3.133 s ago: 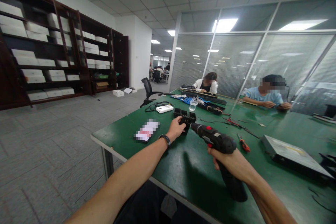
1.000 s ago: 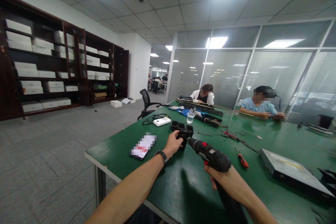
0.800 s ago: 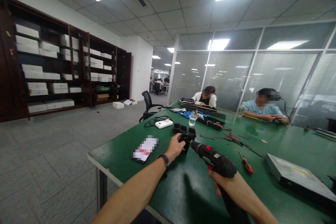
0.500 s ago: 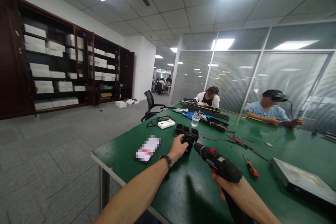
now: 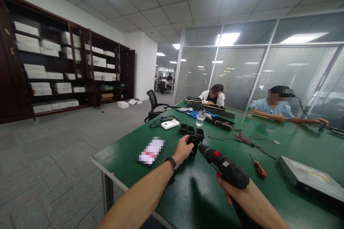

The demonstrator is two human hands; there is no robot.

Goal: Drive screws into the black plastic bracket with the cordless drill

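My left hand (image 5: 184, 149) is closed around the side of a small black box-shaped piece (image 5: 194, 141), steadying it on the green table. A black cordless drill (image 5: 225, 166) with a red switch is gripped in my right hand (image 5: 228, 188). The drill points left, its bit end at or very near the black piece; whether they touch I cannot tell. Just behind stand several similar black pieces (image 5: 187, 129) in a row. A clear plastic cup (image 5: 200, 120) sits beyond them.
On the green table (image 5: 172, 196) lie a phone (image 5: 151, 151), a white device (image 5: 170, 124) with a black cable, an orange-handled screwdriver (image 5: 259, 168) and a flat metal case (image 5: 313, 179). Two people (image 5: 215, 96) sit across the table, near black strips (image 5: 215, 110). An office chair (image 5: 153, 105) stands behind.
The view has shifted slightly. Both my hands keep their holds on the black piece and the drill. The person at the right has stretched an arm further to the right.
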